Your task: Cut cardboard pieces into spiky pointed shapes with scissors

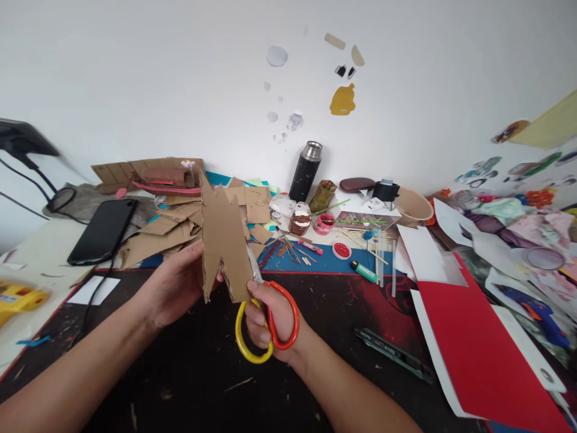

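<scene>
My left hand (183,279) grips a cut piece of brown cardboard (223,234) by its left edge, fingers partly hidden behind it. The piece stands upright above the black mat, with jagged notches at its top and bottom. In my right hand (274,313) is a pair of scissors (291,310) with one red and one yellow handle loop. Their blades point up along the cardboard's right edge, and my right thumb touches its lower right corner. Whether the blades are cutting I cannot tell.
Cardboard scraps (162,234) and a black phone (103,231) lie at the left. Paint jars (324,224) and a dark flask (306,171) stand along the wall. A green utility knife (392,355) and a red sheet (487,349) are at the right.
</scene>
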A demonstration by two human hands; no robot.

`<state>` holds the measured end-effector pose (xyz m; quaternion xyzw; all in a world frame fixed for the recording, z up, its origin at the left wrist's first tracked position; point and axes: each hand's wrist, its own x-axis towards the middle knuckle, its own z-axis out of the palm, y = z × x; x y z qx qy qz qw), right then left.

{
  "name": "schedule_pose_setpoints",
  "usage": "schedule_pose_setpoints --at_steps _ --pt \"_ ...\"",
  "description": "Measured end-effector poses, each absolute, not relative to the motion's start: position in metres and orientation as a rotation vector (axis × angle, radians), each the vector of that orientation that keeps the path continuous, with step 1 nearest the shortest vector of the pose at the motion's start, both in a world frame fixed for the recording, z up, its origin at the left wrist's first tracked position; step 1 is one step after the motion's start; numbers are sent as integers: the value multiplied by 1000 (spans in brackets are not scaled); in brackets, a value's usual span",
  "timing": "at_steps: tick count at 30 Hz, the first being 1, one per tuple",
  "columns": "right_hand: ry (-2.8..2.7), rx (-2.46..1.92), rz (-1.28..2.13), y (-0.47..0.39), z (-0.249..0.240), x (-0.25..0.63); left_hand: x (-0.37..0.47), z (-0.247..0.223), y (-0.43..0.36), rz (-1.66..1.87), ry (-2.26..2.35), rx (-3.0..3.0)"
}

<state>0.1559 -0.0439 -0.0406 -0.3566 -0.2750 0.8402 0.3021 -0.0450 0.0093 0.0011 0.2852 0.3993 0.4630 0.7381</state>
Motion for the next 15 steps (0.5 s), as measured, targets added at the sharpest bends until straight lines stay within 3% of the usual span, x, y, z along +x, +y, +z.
schedule_pose_setpoints --at_steps 6,15 --pt "-694 -999 2232 -43 -44 155 -39 -3 5 1112 928 671" --pt "-673 -990 2282 -43 -45 154 -47 0 8 949 886 589"
